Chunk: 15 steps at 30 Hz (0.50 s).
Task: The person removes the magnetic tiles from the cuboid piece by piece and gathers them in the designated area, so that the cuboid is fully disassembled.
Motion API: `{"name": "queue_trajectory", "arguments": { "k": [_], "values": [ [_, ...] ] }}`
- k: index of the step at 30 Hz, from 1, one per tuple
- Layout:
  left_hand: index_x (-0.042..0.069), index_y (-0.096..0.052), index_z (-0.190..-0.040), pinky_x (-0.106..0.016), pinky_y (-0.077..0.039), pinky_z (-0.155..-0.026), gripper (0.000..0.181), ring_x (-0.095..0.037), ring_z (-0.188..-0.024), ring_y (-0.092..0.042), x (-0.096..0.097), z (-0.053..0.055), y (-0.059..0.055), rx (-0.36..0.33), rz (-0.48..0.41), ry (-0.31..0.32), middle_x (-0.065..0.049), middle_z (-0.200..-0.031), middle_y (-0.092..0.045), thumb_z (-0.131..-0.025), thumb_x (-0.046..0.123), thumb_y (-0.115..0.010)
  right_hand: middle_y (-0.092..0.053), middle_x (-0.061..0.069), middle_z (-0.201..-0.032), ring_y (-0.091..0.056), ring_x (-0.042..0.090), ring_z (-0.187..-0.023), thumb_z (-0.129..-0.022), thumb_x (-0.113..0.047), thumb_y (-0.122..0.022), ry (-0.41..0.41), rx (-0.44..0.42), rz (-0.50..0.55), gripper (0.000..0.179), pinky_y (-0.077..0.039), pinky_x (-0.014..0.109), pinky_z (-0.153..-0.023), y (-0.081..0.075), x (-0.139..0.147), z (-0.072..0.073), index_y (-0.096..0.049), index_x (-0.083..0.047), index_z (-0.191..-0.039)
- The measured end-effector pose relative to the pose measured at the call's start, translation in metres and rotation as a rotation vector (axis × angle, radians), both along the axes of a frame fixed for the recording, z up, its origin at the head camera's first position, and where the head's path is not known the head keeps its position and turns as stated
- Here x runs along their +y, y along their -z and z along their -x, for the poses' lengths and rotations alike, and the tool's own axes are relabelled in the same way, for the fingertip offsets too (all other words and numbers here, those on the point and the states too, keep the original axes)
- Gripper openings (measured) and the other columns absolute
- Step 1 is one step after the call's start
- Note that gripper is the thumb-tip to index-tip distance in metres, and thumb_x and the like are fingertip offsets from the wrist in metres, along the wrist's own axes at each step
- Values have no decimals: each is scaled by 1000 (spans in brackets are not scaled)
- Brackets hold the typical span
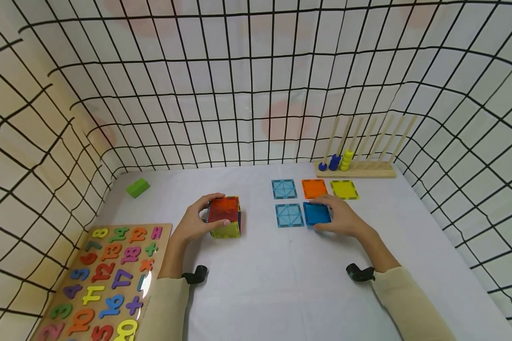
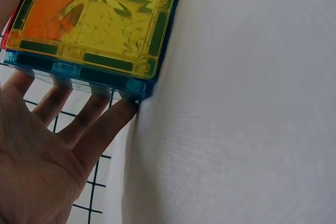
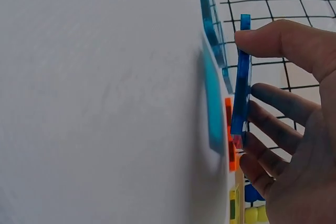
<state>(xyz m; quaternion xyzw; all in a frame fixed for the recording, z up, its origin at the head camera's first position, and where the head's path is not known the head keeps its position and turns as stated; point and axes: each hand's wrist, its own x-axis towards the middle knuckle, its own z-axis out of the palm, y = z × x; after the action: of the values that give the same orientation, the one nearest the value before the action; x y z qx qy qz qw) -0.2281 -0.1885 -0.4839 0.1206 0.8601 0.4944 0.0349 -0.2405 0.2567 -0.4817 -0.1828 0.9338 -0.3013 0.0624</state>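
A cube built of translucent magnetic tiles, red on top and yellow in front, stands on the table left of the middle. My left hand grips it, thumb on the near side and fingers behind. In the left wrist view, the cube's yellow face shows, with a blue tile edge beside the fingers. My right hand holds a blue magnetic tile by its edges. In the right wrist view, that blue tile is raised off the table, its bluish shadow beneath.
Near the right hand lie two light-blue tiles, an orange tile and a yellow tile. A wooden peg rack with beads stands behind. A number puzzle board and green block are left. Black wire mesh surrounds the table.
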Motion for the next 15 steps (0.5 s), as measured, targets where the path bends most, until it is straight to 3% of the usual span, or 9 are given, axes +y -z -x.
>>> {"name": "queue_trajectory", "arguments": {
  "k": [15],
  "values": [
    [39,-53,-144,-58,-55,-100,73,-38,-138,-47,1,0,-1,-14,5,-3,0,-156,-49,-80,41,-87,-43,23,-157,-37,46,-142,-85,-33,-80,33,-37,-102,66,-34,75,-112,10,10,8,-58,-15,-145]
  ]
}}
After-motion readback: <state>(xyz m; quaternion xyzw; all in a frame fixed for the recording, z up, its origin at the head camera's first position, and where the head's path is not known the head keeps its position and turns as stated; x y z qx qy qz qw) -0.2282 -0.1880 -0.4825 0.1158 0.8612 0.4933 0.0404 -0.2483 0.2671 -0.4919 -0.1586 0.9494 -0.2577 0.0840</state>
